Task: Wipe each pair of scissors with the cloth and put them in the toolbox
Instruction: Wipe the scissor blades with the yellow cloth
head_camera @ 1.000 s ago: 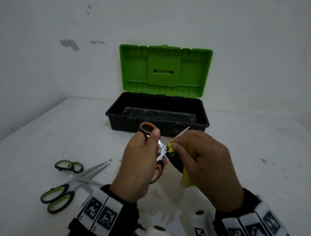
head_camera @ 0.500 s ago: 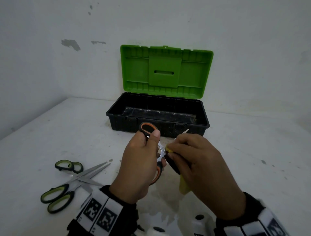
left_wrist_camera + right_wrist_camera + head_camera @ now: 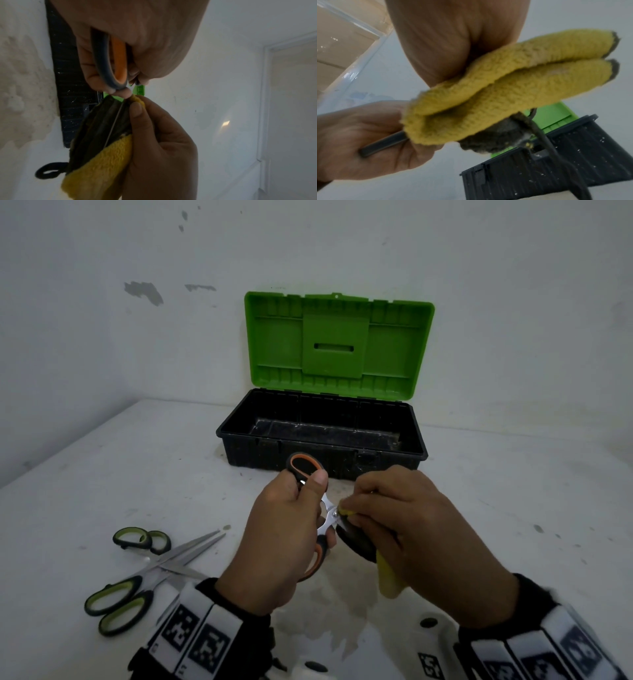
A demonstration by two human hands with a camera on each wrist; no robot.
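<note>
My left hand (image 3: 291, 529) grips the handles of the orange-and-black scissors (image 3: 303, 465), held in the air in front of the toolbox (image 3: 322, 463). My right hand (image 3: 404, 525) pinches the yellow cloth (image 3: 388, 580) folded round the blades, which it hides right up to the pivot. In the left wrist view one thin blade edge (image 3: 114, 121) shows inside the cloth (image 3: 102, 166). The right wrist view shows the folded cloth (image 3: 505, 86) in my fingers. The black toolbox has its green lid (image 3: 337, 344) standing open. Nothing shows in the part of its inside that I see.
Two pairs of green-handled scissors lie on the white table at the left, one (image 3: 142, 541) crossing the other (image 3: 116, 604). A stained patch (image 3: 329, 618) marks the table below my hands. Walls close the table off at the back and left.
My right hand has slid the cloth along the blades toward the pivot; the blade tip that stuck out beyond it earlier is now covered. My left hand has kept its grip.
</note>
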